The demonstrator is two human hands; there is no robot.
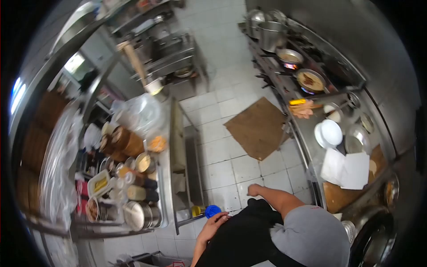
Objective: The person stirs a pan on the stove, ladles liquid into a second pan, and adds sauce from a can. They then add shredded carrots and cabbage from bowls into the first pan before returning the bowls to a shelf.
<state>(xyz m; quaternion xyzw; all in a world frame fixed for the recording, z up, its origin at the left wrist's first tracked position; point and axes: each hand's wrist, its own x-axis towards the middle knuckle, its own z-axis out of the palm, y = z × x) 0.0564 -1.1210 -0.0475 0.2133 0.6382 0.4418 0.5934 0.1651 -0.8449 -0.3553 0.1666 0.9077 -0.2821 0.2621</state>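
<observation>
Both hands are hanging empty at the bottom of the frame: my left hand is resting with fingers loosely apart just beside the blue lid, near lower centre. My right hand is curling into a loose fist above the white floor tiles, well apart from the steel counter at right.
</observation>
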